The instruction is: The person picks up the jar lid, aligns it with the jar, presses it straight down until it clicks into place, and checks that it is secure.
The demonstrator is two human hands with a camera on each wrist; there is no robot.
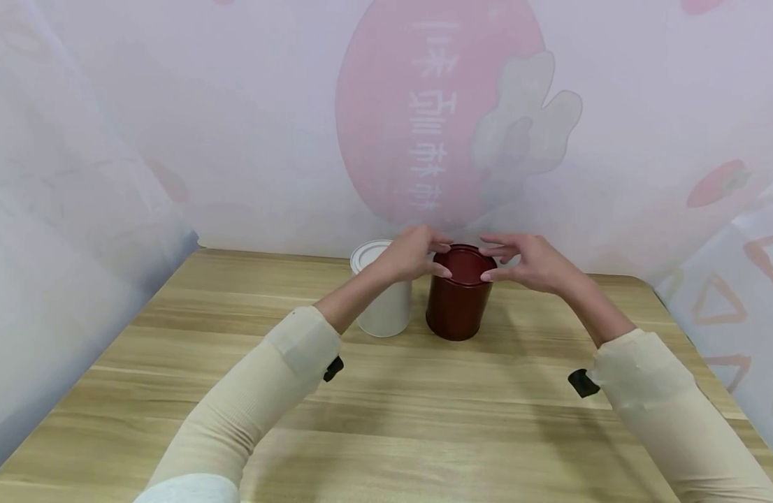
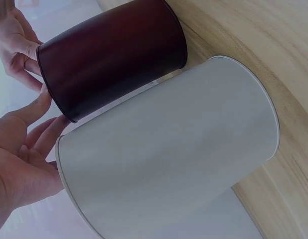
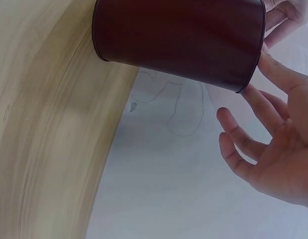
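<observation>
Wooden table (image 1: 424,419): both hands, left hand (image 1: 412,255) and right hand (image 1: 531,264), pinch the red tin's (image 1: 458,300) rim; a jolt could topple the touching white tin (image 1: 386,307).

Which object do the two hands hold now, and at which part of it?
Both hands, left hand and right hand, pinch the top rim of the dark red cylindrical tin with their fingertips. The white cylindrical tin beside it is not held.
</observation>
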